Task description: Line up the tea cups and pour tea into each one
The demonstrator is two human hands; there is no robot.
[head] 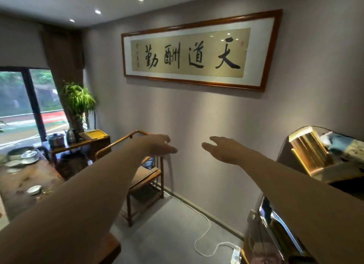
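Left hand and right hand extended, spread, empty. Tea cups located on tabletop at 9 o'clock. Judged light, fragile, slippery; rim grip advised.

Both bare arms reached straight forward, raised well up in the view. The left hand and the right hand were empty, fingers loosely extended and pointing toward each other, with a clear gap between them and neither touching anything.
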